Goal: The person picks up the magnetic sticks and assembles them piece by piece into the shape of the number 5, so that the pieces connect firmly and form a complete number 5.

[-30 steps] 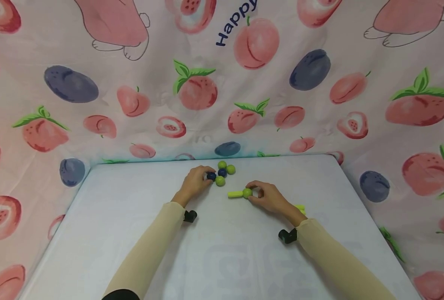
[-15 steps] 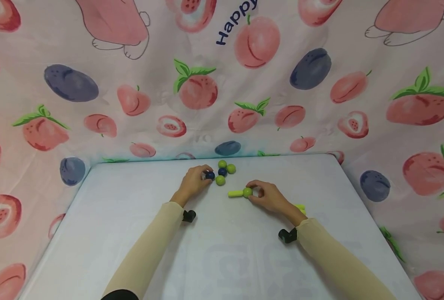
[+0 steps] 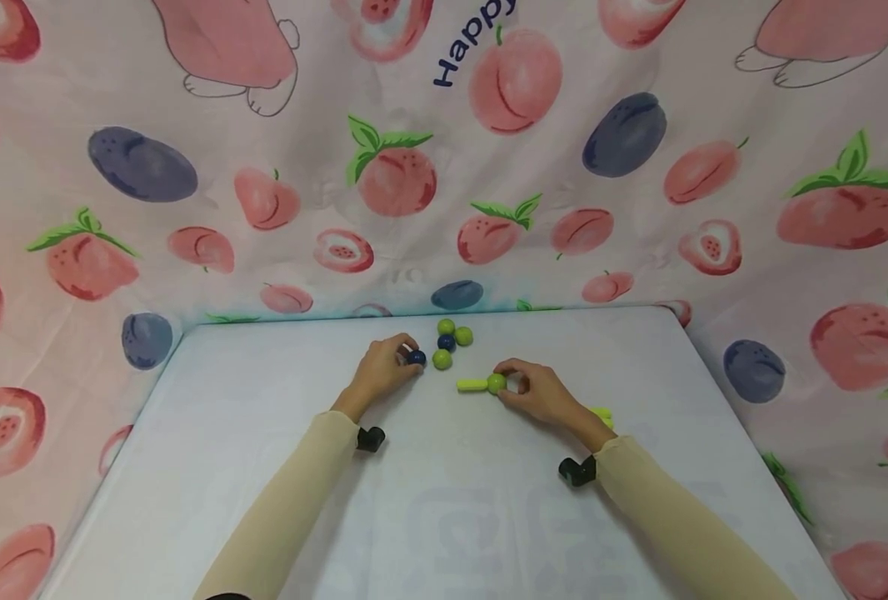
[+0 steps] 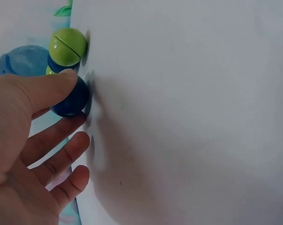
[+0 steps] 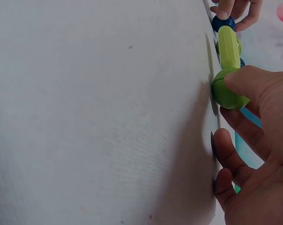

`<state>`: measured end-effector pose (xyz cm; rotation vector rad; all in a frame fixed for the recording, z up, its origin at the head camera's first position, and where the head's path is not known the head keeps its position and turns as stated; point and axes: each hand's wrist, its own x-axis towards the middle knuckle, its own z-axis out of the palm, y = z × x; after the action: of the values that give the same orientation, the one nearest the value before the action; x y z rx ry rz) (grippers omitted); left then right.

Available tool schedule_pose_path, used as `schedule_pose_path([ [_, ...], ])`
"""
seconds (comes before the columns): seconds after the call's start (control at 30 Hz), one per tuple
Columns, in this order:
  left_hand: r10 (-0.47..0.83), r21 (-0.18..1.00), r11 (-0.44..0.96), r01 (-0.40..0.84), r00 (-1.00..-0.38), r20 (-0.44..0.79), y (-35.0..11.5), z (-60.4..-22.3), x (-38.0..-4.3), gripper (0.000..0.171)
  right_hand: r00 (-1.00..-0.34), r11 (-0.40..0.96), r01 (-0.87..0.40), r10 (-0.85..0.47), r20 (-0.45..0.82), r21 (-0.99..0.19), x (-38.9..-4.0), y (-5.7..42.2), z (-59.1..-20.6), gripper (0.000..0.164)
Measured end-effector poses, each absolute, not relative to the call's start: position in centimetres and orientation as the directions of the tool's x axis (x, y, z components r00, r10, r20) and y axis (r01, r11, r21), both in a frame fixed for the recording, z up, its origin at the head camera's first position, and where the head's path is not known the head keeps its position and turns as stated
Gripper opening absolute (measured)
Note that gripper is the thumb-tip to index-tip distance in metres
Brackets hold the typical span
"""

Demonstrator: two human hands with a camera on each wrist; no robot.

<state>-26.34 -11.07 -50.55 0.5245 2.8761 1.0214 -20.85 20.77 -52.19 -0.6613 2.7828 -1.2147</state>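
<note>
My left hand pinches a dark blue ball between thumb and fingers, low over the white table. In the left wrist view, the thumb lies across that blue ball, covering part of it. To the right, my right hand pinches a green ball. A short yellow-green rod points left from this ball, its end against it. The right wrist view shows the ribbed rod in line with the seamed green ball.
Just right of the left hand, several balls cluster near the table's back edge: a second blue ball among green ones. More yellow-green pieces lie partly hidden behind my right wrist. A fruit-printed cloth rises behind the table.
My left hand has drawn the blue ball left and slightly toward me, away from the cluster. The right hand, green ball and rod have stayed in place.
</note>
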Motion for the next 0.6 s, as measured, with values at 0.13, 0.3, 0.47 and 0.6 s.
schedule_pose_path([
  [0.13, 0.347, 0.643, 0.706, 0.297, -0.937, 0.052, -11.2, -50.5, -25.6, 0.031, -0.910, 0.602, -0.369, -0.391, 0.141, -0.708, -20.8, 20.6, -52.1, 0.034],
  [0.3, 0.356, 0.669, 0.685, 0.287, -0.934, 0.035, -11.1, -50.5, -24.6, 0.029, -0.913, 0.614, -0.362, -0.385, 0.134, -0.702, -20.8, 20.5, -52.1, 0.033],
  [0.47, 0.369, 0.692, 0.660, 0.292, -0.928, 0.039, -10.6, -50.5, -23.6, 0.029, -0.916, 0.620, -0.356, -0.379, 0.131, -0.699, -20.8, 20.5, -52.1, 0.033],
  [0.6, 0.377, 0.703, 0.645, 0.301, -0.925, 0.050, -10.3, -50.7, -23.0, 0.029, -0.916, 0.618, -0.355, -0.380, 0.129, -0.701, -20.8, 20.5, -52.2, 0.033],
])
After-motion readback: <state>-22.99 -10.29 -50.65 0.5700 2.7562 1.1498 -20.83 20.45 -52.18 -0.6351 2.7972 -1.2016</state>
